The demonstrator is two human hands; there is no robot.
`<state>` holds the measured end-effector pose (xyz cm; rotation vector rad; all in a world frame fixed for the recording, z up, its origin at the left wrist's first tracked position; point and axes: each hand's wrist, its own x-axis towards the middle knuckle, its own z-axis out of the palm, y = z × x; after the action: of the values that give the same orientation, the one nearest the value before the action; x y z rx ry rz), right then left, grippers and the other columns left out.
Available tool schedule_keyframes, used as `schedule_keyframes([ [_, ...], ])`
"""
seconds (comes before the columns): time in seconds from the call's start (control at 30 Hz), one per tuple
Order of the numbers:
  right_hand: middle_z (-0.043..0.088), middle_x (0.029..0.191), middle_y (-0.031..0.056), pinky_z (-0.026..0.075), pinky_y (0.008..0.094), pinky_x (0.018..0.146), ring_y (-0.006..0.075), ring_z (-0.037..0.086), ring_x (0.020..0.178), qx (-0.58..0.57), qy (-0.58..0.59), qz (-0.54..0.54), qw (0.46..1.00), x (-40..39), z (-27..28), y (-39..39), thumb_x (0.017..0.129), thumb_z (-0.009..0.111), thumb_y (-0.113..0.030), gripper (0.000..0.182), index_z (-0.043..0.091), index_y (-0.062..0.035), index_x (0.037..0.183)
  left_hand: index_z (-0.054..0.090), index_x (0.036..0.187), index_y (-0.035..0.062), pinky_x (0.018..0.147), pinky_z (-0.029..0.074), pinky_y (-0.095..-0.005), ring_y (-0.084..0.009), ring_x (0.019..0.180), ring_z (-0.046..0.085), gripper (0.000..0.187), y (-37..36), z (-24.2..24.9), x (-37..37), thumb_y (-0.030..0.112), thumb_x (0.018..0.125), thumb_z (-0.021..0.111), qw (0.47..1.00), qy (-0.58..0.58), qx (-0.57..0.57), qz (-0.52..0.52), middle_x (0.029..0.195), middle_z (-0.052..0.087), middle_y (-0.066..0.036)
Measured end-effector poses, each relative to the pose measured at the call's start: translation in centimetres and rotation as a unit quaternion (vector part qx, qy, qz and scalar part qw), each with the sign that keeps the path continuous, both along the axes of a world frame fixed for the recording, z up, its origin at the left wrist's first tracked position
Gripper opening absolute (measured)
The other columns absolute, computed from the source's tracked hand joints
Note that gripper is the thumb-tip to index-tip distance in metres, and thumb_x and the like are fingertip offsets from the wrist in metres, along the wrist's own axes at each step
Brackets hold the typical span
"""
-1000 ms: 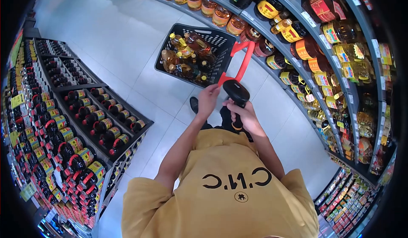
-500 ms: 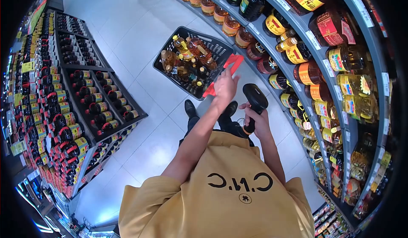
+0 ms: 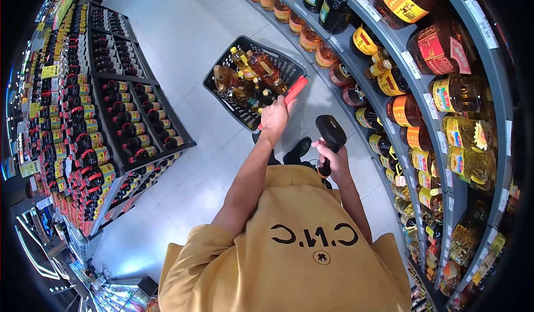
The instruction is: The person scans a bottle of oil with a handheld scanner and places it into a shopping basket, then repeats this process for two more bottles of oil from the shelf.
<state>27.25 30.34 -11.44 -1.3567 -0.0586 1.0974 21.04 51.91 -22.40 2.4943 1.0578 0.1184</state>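
My left hand (image 3: 274, 117) is closed around the red handle (image 3: 296, 91) of a black shopping basket (image 3: 222, 97). Inside the basket lie several bottles, among them a yellow-capped oil bottle (image 3: 241, 60) and a large amber bottle (image 3: 262, 66). In my right hand (image 3: 337, 164), fingers wrapped round its grip, is a black handheld barcode scanner (image 3: 331, 132). Its head points up and away from me, beside the basket and apart from it. The grip's lower end shows below my fingers.
Curved shelves (image 3: 411, 61) on the right carry rows of oil bottles with price tags. At the left stands a display rack (image 3: 142, 78) of dark, red-capped bottles. Pale floor tiles (image 3: 189, 184) run between them. My dark shoe (image 3: 300, 148) is below the scanner.
My left hand has gone from loosely at the handle to a closed grip, shifting slightly left and down. The basket and handle have turned slightly. The scanner stays in my right hand.
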Motion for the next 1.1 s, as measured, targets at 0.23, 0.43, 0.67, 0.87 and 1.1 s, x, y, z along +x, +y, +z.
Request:
schedule_keyframes([
  [0.23,0.07,0.098,0.0109,0.046,0.025,0.05,0.008,0.052,0.054,-0.013,0.003,0.042,0.999,2.3,-1.3,0.7,0.088,0.068,-0.011,0.023,0.06,-0.0007,0.107,0.057,0.091,0.004,0.062,0.055,-0.0498,-0.0397,0.068,0.069,0.048,1.3,-0.3,-0.5,0.051,0.098,0.053,1.0,-0.002,0.008,-0.009,0.073,0.069,-0.02],
  [0.43,0.07,0.096,0.0103,0.045,0.0242,0.048,0.0081,0.053,0.053,-0.02,0.012,0.01,1.0,2.3,-1.1,2.0,0.087,0.069,-0.011,0.02,0.059,-0.0026,0.102,0.057,0.091,0.0041,0.062,0.054,-0.0506,-0.0411,0.068,0.068,0.048,3.2,-0.7,-0.9,0.051,0.098,0.053,1.0,-0.017,0.006,-0.016,0.072,0.069,-0.021],
  [0.67,0.068,0.094,0.0087,0.044,0.0242,0.047,0.008,0.053,0.052,-0.036,-0.012,0.007,0.999,0.7,-1.1,5.2,0.087,0.071,-0.011,0.02,0.056,-0.0049,0.099,0.056,0.093,0.002,0.064,0.055,-0.0517,-0.0433,0.07,0.068,0.047,6.3,-0.6,-1.8,0.048,0.1,0.051,0.998,-0.019,-0.032,-0.043,0.076,0.069,-0.023],
  [0.87,0.064,0.082,0.0044,0.044,0.0238,0.048,0.007,0.053,0.053,-0.027,-0.028,-0.014,0.999,-0.9,-0.6,8.5,0.086,0.073,-0.016,0.019,0.061,-0.0033,0.095,0.056,0.093,0.0016,0.064,0.055,-0.0521,-0.0435,0.072,0.068,0.043,8.6,-0.5,-2.9,0.044,0.099,0.055,0.996,-0.036,-0.038,-0.067,0.077,0.069,-0.023],
  [1.1,0.065,0.086,0.0067,0.045,0.0242,0.049,0.0076,0.053,0.053,-0.054,-0.042,0.007,0.998,-2.4,-0.8,11.6,0.087,0.071,-0.014,0.019,0.059,-0.0037,0.098,0.056,0.097,0.0014,0.07,0.055,-0.0518,-0.0428,0.077,0.069,0.041,10.4,0.9,-3.8,0.042,0.098,0.056,0.993,-0.025,-0.097,-0.066,0.086,0.071,-0.023],
])
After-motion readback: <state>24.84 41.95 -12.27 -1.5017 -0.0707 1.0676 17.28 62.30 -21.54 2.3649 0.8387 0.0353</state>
